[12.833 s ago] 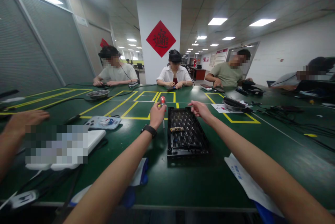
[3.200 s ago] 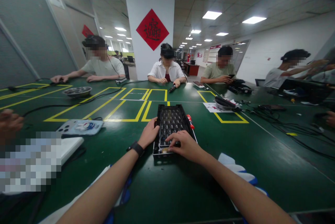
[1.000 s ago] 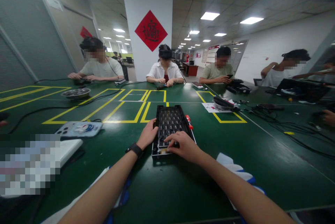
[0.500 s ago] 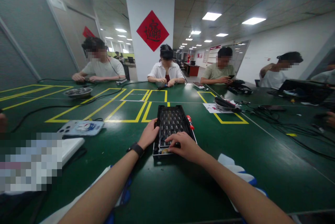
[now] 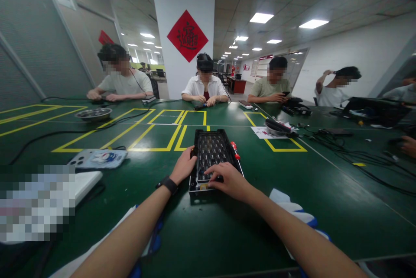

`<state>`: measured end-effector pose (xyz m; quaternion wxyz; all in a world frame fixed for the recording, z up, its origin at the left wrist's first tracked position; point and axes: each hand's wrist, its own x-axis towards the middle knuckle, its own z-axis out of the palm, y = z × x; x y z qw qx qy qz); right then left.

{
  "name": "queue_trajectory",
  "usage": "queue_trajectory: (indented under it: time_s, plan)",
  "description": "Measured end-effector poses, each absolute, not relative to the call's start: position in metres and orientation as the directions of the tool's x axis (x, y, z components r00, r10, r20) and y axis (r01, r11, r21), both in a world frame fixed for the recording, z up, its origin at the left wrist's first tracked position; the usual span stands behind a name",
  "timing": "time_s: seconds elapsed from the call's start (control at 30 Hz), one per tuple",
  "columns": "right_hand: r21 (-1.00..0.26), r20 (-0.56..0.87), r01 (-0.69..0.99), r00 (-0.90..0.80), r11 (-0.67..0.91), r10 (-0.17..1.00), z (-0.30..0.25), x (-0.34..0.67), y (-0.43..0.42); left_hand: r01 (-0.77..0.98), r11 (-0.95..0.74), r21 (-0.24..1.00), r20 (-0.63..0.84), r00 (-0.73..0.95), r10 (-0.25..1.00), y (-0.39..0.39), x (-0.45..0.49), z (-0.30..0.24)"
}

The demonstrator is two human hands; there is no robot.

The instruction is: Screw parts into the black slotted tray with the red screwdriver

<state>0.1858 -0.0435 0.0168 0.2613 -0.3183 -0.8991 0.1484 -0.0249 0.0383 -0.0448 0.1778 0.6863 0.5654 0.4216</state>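
A black open-frame tray (image 5: 212,148) with a grid of slots lies on the green table (image 5: 227,226) straight ahead. My left hand (image 5: 183,166), with a black watch on the wrist, grips the tray's left edge. My right hand (image 5: 225,179) rests on the tray's near end, fingers curled down and pinched on a small part I cannot make out. A red-handled screwdriver (image 5: 235,151) lies along the tray's right side.
A phone in a patterned case (image 5: 96,158) and a white device (image 5: 85,181) lie at left. White-and-blue cloth (image 5: 292,208) sits under my right forearm. Cables (image 5: 351,152), a metal bowl (image 5: 92,114) and several seated people line the far edge.
Both hands have stayed on the tray over the last seconds. Long before, my left hand held the screwdriver upright beside the tray; it now lies to the tray's right.
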Motion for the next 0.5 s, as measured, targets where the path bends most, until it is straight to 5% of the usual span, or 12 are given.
queue_trajectory:
  time_s: [0.5]
  plan:
    - [-0.436, 0.387, 0.493, -0.652, 0.753, 0.652, 0.0151, 0.1853, -0.0428, 0.628, -0.296, 0.720, 0.376, 0.006, 0.927, 0.0376, -0.0242, -0.0447]
